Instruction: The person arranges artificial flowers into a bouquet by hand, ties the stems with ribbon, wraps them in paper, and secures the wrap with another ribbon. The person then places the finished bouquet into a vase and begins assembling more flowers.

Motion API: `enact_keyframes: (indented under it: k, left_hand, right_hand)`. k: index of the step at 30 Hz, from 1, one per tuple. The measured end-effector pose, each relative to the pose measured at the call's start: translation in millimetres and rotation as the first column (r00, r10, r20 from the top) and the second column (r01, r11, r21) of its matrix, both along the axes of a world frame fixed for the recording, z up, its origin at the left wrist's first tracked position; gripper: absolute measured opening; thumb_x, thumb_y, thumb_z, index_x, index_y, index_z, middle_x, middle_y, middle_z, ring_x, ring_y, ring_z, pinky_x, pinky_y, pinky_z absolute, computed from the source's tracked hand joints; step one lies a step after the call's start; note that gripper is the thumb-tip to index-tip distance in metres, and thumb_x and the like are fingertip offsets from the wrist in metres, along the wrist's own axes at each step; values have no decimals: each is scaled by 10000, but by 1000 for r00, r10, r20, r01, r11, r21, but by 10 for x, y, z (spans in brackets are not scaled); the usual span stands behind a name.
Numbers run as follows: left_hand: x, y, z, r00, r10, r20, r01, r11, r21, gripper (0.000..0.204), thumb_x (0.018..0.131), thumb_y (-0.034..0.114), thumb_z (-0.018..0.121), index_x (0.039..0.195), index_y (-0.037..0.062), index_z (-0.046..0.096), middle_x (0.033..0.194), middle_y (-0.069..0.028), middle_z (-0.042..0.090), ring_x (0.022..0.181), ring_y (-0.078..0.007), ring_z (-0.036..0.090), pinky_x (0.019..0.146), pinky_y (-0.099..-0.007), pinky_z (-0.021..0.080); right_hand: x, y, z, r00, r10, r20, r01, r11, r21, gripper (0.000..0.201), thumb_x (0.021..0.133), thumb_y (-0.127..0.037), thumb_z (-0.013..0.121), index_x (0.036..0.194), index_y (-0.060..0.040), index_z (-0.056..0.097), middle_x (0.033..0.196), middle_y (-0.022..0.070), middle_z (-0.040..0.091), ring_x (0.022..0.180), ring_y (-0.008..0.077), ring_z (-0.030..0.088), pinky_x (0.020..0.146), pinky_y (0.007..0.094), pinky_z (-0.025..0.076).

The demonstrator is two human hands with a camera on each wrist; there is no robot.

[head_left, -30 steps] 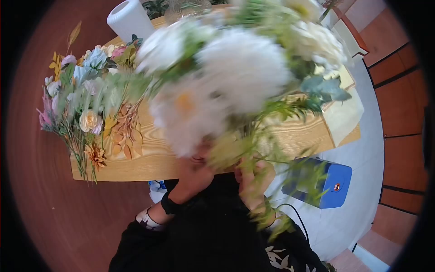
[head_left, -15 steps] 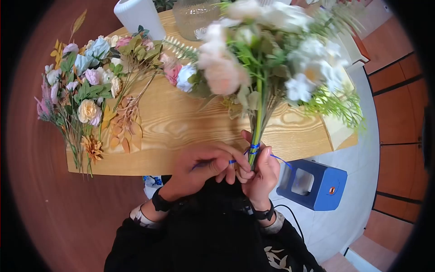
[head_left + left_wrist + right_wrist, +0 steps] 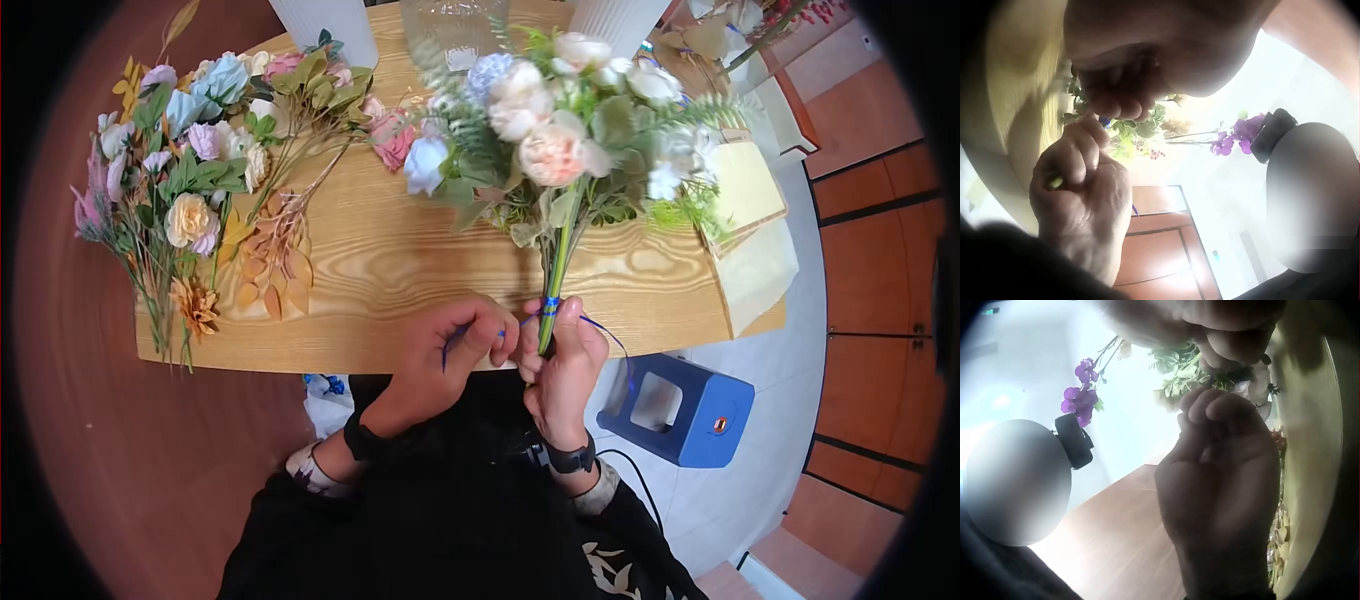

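My right hand grips the lower stems of a bouquet of peach, white and blue flowers, whose blooms point away over the table. Blue ribbon is wound round the stems just above the fingers, and one loose end hangs to the right. To the left of the stems, my left hand pinches the ribbon's other end between thumb and fingers. In the left wrist view a green stem end shows in the curled right hand. The right wrist view shows the left hand's curled fingers.
Loose flowers lie along the left of the wooden table. White vases and a glass vase stand at the back. Pale paper sheets lie at the right; a blue stool is on the floor.
The bouquet has dropped away from the head camera and tilted away from the body, uncovering both hands and the ribbon. Lately the left hand has shifted slightly, still pinching the ribbon.
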State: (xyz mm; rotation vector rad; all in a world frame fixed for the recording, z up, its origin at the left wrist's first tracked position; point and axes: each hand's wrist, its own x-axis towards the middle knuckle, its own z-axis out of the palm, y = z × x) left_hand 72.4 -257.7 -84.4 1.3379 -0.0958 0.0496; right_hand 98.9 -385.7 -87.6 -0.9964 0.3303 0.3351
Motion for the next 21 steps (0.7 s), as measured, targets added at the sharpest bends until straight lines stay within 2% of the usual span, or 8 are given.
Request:
enact_keyframes:
  k: [2, 9, 11, 12, 13, 15, 20, 21]
  left_hand:
    - [39, -20, 16, 1000, 13, 11, -13, 1000, 0, 247, 934, 180, 450, 802, -19, 515, 757, -58, 542, 616, -95, 484, 612, -233, 422]
    - [90, 57, -38, 1000, 21, 6, -20, 1000, -23, 193, 921, 141, 473, 848, -19, 551, 743, -33, 553, 617, -78, 509, 614, -224, 433]
    - [56, 90, -15, 997, 21, -70, -19, 999, 30, 189, 918, 143, 479, 831, -9, 550, 722, -22, 549, 620, -75, 507, 611, -224, 430]
    - [42, 107, -8, 990, 16, -141, -4, 997, 83, 186, 916, 144, 484, 814, 2, 548, 701, -11, 545, 623, -73, 504, 608, -224, 427]
    - [41, 131, -39, 990, 21, -141, -10, 997, 79, 186, 916, 144, 484, 814, 2, 548, 701, -11, 545, 623, -73, 504, 608, -224, 427]
    - [64, 185, -121, 998, 16, -61, -6, 987, 160, 226, 931, 165, 453, 799, -13, 495, 740, -63, 544, 689, -114, 513, 686, -252, 432]
    - [110, 192, -139, 999, 39, 0, -39, 995, 90, 247, 932, 180, 454, 772, -7, 473, 717, -62, 524, 682, -136, 513, 684, -265, 432]
    - [135, 193, -152, 998, 49, 32, -50, 998, 27, 253, 934, 185, 450, 766, -4, 467, 702, -60, 512, 682, -147, 514, 687, -273, 433]
  right_hand:
    - [22, 68, -52, 999, -40, 24, 42, 992, -116, 377, 962, -278, 372, 880, 50, 537, 548, 46, 475, 357, 58, 311, 328, 202, 197]
    - [61, 189, -140, 997, 15, 74, -5, 992, -125, 378, 961, -271, 376, 887, 51, 558, 608, 80, 564, 411, 90, 454, 366, 195, 318]
    - [49, 162, -139, 975, 176, 132, -124, 935, -332, 372, 960, -247, 385, 841, 47, 579, 603, 67, 571, 454, 91, 489, 415, 213, 370]
    - [58, 141, -113, 974, 183, 130, -130, 933, -336, 372, 960, -247, 385, 841, 47, 579, 603, 67, 571, 454, 91, 489, 415, 213, 370]
    - [72, 117, -62, 945, 263, 196, -128, 845, -519, 363, 957, -233, 392, 816, 40, 587, 588, 59, 566, 460, 89, 489, 428, 228, 378]
    - [108, 105, 9, 902, 321, 287, -10, 682, -731, 301, 932, -171, 448, 761, 27, 596, 553, 47, 553, 479, 90, 481, 453, 250, 383]
    - [167, 3, -260, 846, 313, 431, 165, 615, -771, 228, 883, -118, 531, 729, 40, 588, 539, 45, 539, 485, 95, 470, 458, 250, 372]
    - [210, -1, -303, 810, 283, 514, 213, 675, -707, 234, 885, -131, 536, 736, 40, 592, 534, 43, 534, 473, 90, 454, 444, 243, 356]
